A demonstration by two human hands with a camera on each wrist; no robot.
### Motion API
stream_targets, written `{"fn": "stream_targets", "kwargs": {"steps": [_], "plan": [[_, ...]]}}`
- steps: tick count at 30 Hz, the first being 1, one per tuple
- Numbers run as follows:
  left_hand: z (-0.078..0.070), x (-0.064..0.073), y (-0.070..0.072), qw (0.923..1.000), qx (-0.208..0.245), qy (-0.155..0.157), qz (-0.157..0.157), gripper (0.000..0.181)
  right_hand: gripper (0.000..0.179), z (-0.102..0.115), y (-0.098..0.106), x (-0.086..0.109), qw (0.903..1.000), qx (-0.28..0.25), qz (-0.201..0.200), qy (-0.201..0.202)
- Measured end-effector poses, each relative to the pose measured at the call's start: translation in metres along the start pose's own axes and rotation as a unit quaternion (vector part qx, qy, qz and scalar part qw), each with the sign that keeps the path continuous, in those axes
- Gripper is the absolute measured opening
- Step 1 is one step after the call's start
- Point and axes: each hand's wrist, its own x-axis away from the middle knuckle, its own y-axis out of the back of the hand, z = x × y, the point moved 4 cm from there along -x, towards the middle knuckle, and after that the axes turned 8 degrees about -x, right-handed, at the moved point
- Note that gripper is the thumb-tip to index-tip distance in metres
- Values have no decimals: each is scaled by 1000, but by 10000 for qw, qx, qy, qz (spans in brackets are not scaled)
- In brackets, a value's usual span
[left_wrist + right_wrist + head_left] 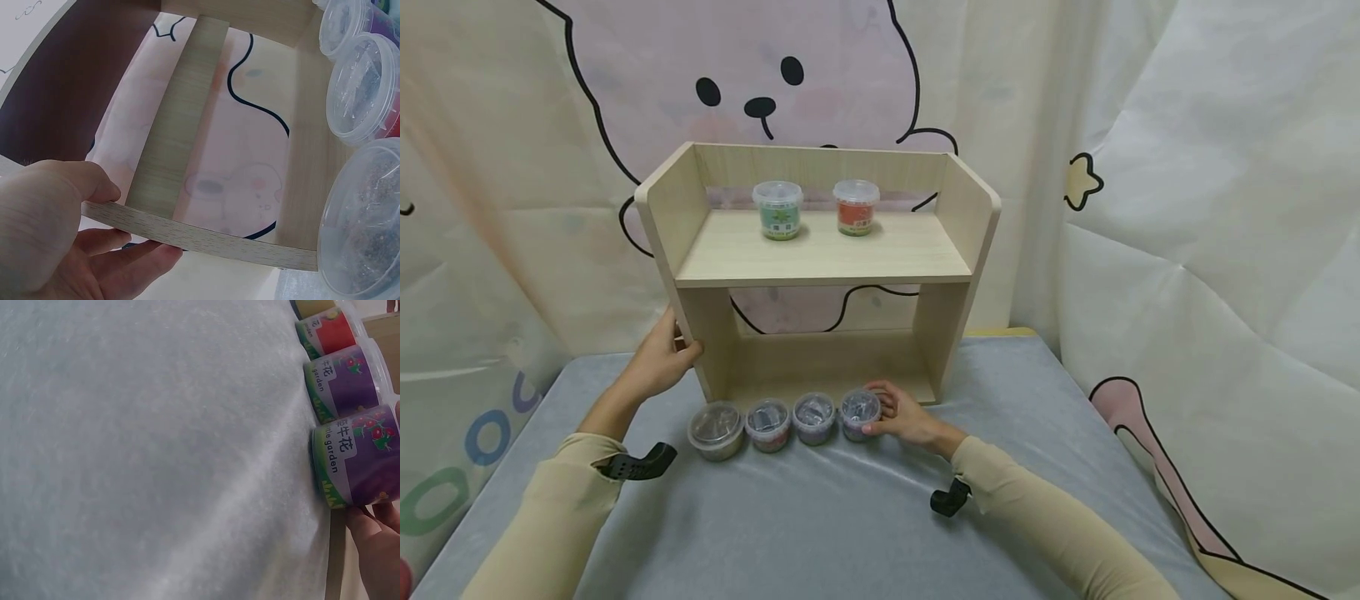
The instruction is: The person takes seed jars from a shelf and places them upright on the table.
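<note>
My left hand [658, 358] grips the left side panel of a pale two-tier wooden shelf [820, 268], thumb on the inner face and fingers outside in the left wrist view. In front of the shelf's lower tier, several lidded plastic cups stand in a row on the cloth. At the row's right end, my right hand [908, 418] holds a purple-labelled cup [369, 459] between thumb and fingers. Beside it stands another purple-labelled cup [344, 384], then a red-labelled cup [328, 334]. A wider clear-lidded tub [716, 429] ends the row on the left, nearest my left hand.
On the upper tier stand a green-labelled cup [778, 212] and a red-labelled cup [856, 208], set apart. Grey-blue cloth [790, 525] covers the table. Printed curtains [1187, 250] hang behind and at both sides.
</note>
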Motion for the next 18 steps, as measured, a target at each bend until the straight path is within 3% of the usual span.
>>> {"fn": "stream_targets", "kwargs": {"steps": [10, 18], "plan": [[-1, 0, -1, 10000, -37, 72, 18, 78, 70, -5, -1, -2, 10000, 16, 29, 52], [0, 0, -1, 9999, -6, 112, 30, 76, 71, -6, -1, -1, 9999, 4, -21, -153]]}}
